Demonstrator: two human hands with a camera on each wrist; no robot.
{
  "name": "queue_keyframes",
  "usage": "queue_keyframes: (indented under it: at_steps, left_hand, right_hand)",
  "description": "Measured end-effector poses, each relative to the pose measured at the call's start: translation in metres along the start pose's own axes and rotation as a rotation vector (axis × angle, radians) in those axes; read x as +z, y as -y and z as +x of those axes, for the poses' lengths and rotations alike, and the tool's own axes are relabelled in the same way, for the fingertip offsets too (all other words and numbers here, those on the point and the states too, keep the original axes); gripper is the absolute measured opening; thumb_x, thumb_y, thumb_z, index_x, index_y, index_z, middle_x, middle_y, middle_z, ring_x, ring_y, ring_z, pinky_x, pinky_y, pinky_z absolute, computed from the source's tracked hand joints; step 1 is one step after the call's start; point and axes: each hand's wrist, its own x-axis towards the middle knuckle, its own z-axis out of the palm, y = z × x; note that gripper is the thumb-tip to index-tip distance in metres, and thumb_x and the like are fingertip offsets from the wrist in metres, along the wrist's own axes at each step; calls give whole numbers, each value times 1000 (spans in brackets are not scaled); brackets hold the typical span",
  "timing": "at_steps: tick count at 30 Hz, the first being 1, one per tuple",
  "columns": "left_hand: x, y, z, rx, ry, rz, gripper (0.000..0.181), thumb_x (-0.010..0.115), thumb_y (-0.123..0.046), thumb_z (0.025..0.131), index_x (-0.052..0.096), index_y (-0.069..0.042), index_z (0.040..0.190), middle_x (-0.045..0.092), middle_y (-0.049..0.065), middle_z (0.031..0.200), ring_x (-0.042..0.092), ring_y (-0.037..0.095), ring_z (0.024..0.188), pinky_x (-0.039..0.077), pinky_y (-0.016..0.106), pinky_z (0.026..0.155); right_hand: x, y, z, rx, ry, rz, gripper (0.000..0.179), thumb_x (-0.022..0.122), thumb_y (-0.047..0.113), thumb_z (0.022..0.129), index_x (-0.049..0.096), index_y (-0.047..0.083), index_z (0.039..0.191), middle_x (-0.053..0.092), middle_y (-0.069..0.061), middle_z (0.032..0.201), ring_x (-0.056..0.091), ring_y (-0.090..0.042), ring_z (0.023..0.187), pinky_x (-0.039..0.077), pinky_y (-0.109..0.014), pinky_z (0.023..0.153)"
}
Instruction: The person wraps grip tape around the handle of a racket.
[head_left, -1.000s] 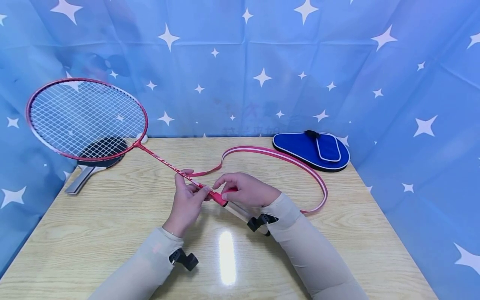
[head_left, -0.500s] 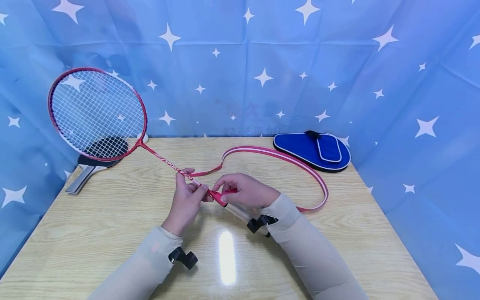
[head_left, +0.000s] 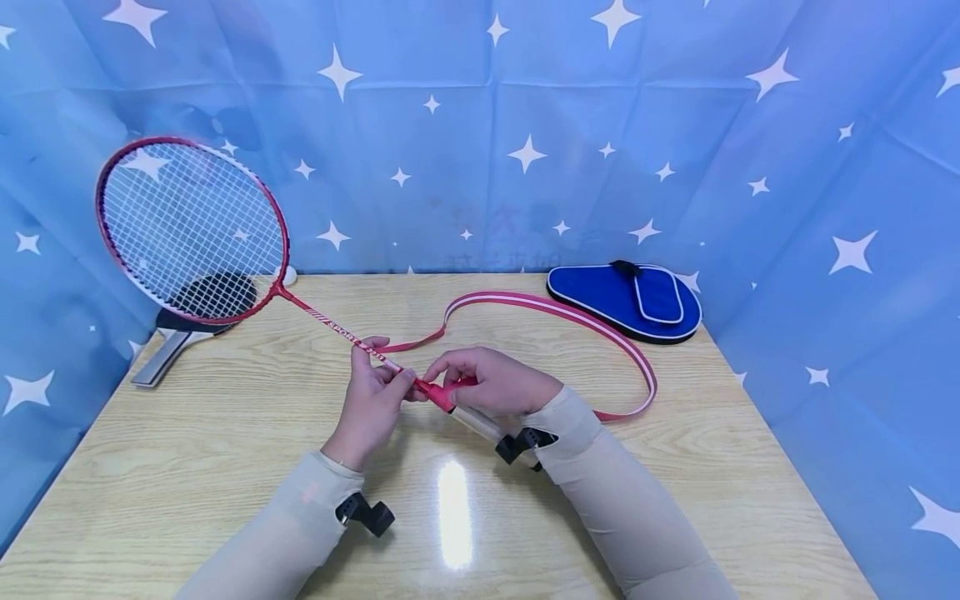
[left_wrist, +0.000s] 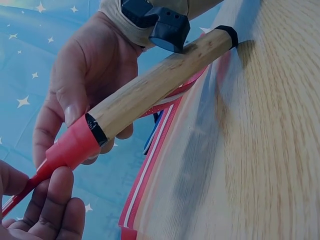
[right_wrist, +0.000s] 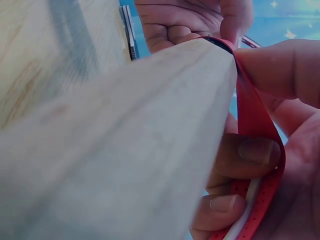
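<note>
A red and white badminton racket point(head_left: 315, 313) is held over the table, its strung head raised to the left. My left hand point(head_left: 371, 412) pinches its shaft just above the handle. My right hand point(head_left: 504, 383) holds red grip tape point(right_wrist: 257, 112) at the handle's top, tape running between thumb and fingers in the right wrist view. Red wrap point(left_wrist: 75, 142) covers the cone in the left wrist view. Below it the wooden handle point(left_wrist: 160, 80) is bare, with black bands at both ends. The tape's long white-striped tail point(head_left: 551, 307) loops across the table behind my right hand.
At the back left lies a black table tennis paddle point(head_left: 168, 357), partly behind the racket strings, with a white ball point(head_left: 290, 276) beside it. A blue paddle case point(head_left: 600, 292) lies at the back right. A starry blue curtain point(head_left: 450, 125) stands behind the wooden table point(head_left: 225, 467).
The racket has turned about its shaft, so its head stands more upright than one second ago. Over the last half second it is nearly still; both hands keep their places.
</note>
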Motion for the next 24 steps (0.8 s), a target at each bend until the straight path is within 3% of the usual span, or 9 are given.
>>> queue_keyframes:
  at_steps: [6,11,17,21,24]
  left_hand:
    - [-1,-2,0,-18,4,22,52,54,1,104,25,-12,145,73,21,92,76,25,75,63,32,82]
    - [-2,-2,1,-26,15,27,51,53,1,105,25,-11,146,72,22,93,76,26,76,64,33,80]
    - [-3,-3,2,-37,26,18,52,51,3,105,24,-11,146,71,20,94,75,23,74,65,32,79]
    - [-4,-3,3,-39,28,28,53,52,2,105,23,-9,147,70,20,95,75,22,74,64,32,79]
    - [-4,-2,2,-34,23,37,53,53,2,104,23,-8,147,71,20,94,74,22,73,64,32,77]
  right_hand:
    - [0,0,-1,-20,17,9,45,69,6,97,69,22,140,71,2,88,57,-17,73,44,-27,63]
    - [1,2,0,-11,19,7,42,73,9,98,70,21,138,72,3,89,57,-17,72,44,-26,62]
    - [1,4,0,8,17,7,39,74,13,98,71,21,137,76,2,100,63,-18,84,49,-29,71]
    - [2,5,0,19,28,38,38,71,12,100,70,20,137,78,-7,112,68,-18,94,52,-33,81]
    - [2,6,-1,25,31,47,38,72,12,100,69,19,137,78,-10,112,68,-20,93,51,-34,80]
